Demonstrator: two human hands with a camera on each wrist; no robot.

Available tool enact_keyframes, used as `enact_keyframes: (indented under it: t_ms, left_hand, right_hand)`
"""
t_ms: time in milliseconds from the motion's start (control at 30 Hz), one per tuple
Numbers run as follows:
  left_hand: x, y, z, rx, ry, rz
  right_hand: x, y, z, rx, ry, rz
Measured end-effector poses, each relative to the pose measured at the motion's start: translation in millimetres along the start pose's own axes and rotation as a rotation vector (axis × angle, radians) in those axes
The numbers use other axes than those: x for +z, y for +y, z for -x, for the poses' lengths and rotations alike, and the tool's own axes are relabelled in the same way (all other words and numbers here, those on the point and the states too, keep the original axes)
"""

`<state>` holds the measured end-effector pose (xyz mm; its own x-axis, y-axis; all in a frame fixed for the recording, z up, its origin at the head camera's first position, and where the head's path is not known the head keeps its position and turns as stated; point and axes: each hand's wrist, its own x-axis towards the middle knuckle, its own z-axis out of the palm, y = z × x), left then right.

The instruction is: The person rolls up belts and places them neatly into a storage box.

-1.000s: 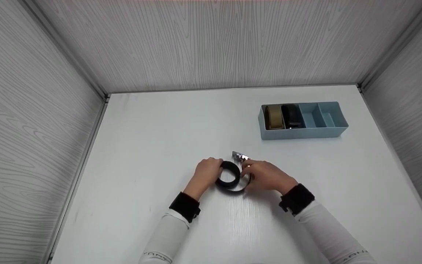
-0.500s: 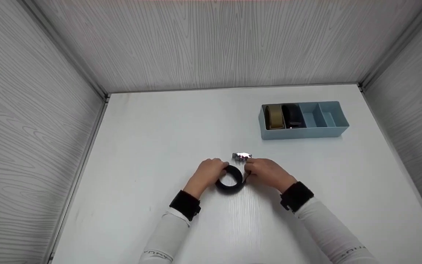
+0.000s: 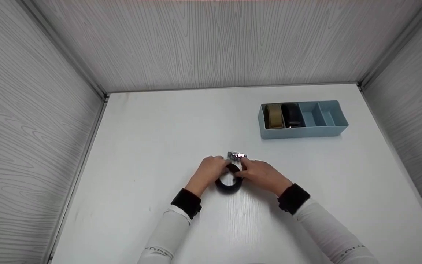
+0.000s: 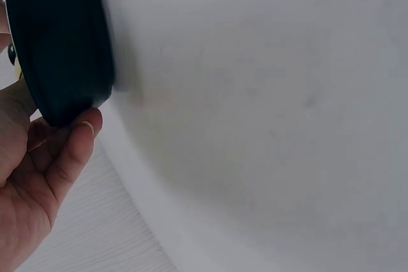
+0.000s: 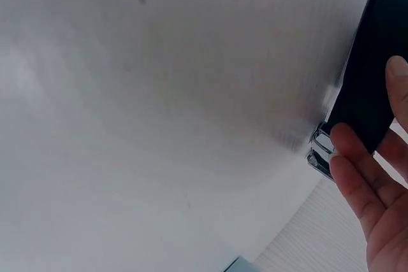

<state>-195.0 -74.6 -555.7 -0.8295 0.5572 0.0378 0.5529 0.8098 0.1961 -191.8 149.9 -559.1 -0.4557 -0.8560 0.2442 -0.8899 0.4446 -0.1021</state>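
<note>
A black belt point(image 3: 229, 189) is wound into a ring on the white table, standing on its edge. Its silver buckle point(image 3: 237, 156) sticks out at the far side of the coil. My left hand point(image 3: 208, 173) pinches the coil at its upper left; in the left wrist view, the belt's broad dark face point(image 4: 60, 36) rises above the fingertips. From the right, my right hand point(image 3: 264, 176) grips the coil's other side, its thumb reaching over the ring's opening. In the right wrist view, two fingertips lie against the strap right beside the buckle's metal frame point(image 5: 320, 151).
A blue organizer box point(image 3: 302, 133) with a row of compartments stands at the back right. One compartment holds a rolled tan belt point(image 3: 276, 116), the one beside it a rolled black belt point(image 3: 291, 114). Grey wood-grain panels point(image 3: 211, 47) wall the table at the back and both sides.
The strap's loose outer turn has been drawn in against the coil. My right hand released and regripped, moving left onto the ring; the buckle shifted slightly left. My left hand stayed nearly in place.
</note>
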Motion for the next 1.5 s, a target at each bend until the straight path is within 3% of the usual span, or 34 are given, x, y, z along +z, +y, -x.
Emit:
enact_keyframes:
  t_ms: [133, 267, 600, 767, 900, 1033, 1267, 1500]
  left_hand:
    - [2.7, -0.3, 0.9, -0.082, 0.035, 0.028]
    - [2.6, -0.6, 3.3, -0.191, 0.021, 0.096]
    - [-0.2, 6.7, 7.7, -0.402, -0.049, 0.31]
    - [0.1, 4.4, 6.9, -0.387, -0.046, 0.333]
    - [-2.9, -3.3, 6.4, -0.383, -0.065, 0.412]
    - [-8.1, -12.6, 8.1, -0.395, -0.121, 0.565]
    - [-15.6, -19.8, 13.4, -0.396, -0.202, 0.943]
    - [-18.0, -19.0, 14.3, -0.395, -0.198, 1.071]
  right_hand:
    - [-1.7, -2.8, -4.1, -0.024, -0.036, 0.016]
    - [-1.1, -7.3, -5.9, -0.036, -0.061, 0.022]
    - [5.2, -12.3, -10.0, 0.001, 0.038, 0.04]
    - [6.1, -11.3, -8.9, 0.006, 0.04, 0.024]
    - [2.2, -10.6, -5.9, 0.037, 0.005, -0.043]
    - [-5.6, -12.2, -4.2, 0.049, -0.02, -0.105]
    - [-20.4, -15.7, -3.6, 0.037, 0.042, -0.134]
    - [-32.5, -15.0, -5.7, 0.013, 0.068, -0.102]
